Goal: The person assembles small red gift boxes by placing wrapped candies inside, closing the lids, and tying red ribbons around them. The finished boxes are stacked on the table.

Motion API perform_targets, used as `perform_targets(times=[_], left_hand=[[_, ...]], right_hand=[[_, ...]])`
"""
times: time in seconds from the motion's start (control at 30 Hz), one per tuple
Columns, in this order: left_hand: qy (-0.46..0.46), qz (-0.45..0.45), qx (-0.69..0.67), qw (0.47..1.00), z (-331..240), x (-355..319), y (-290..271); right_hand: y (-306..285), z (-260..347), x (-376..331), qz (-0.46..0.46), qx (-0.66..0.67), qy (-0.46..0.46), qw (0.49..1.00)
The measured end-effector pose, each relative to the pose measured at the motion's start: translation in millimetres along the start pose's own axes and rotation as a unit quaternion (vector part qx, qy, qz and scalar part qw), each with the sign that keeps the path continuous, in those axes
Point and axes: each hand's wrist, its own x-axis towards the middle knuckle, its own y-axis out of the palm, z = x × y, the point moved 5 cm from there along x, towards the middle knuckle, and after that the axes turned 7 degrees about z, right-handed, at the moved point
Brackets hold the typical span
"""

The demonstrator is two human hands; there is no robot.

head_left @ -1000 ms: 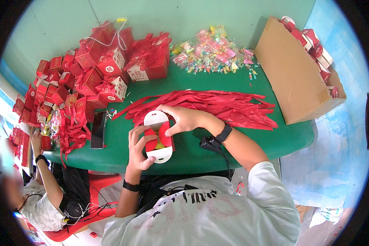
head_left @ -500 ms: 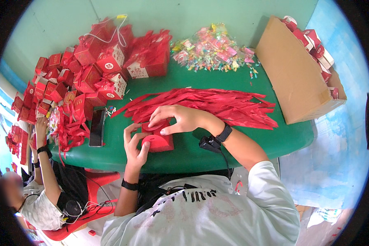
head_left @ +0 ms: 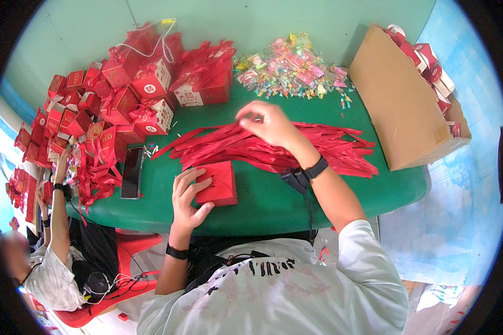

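A small red gift box (head_left: 217, 184) sits on the green table near its front edge, its folded top facing up. From its left side my left hand (head_left: 188, 196) steadies it, fingers bent over the top and the thumb apart at the near left corner. My right hand (head_left: 269, 126) hovers over the far edge of a long bundle of red ribbons (head_left: 318, 148). Its fingers curl loosely with a gap by the thumb, and nothing shows in them.
A heap of wrapped candies (head_left: 296, 67) lies at the back. Red boxes (head_left: 120, 106) pile up on the left beside a phone (head_left: 132, 173). A cardboard carton (head_left: 402, 100) with more boxes stands at right. A co-worker (head_left: 56, 268) sits at the left, hands by the pile.
My right hand has lifted off the box top and moved away over the ribbons. My left hand stays at the box, whose top now lies closed and flatter.
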Motion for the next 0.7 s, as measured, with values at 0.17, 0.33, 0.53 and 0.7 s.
perform_targets(times=[0.17, 0.33, 0.53, 0.7], left_hand=[[0.014, -0.003, 0.001, 1.000, -3.0, 6.0, 1.8], [-0.029, -0.002, -0.073, 0.997, 5.9, -0.2, 5.2], [-0.038, -0.001, -0.078, 0.996, 5.7, -3.6, 4.5], [-0.041, -0.001, -0.075, 0.996, 5.3, -6.2, 4.8]], right_hand=[[-19.8, -32.0, -7.6, 0.034, -0.213, 0.047, 0.975], [-10.5, -37.0, -7.6, 0.031, -0.220, 0.007, 0.975], [-35.5, -44.2, -1.9, -0.172, -0.025, 0.014, 0.985], [-95.4, -97.4, -20.2, -0.350, 0.409, 0.050, 0.841]])
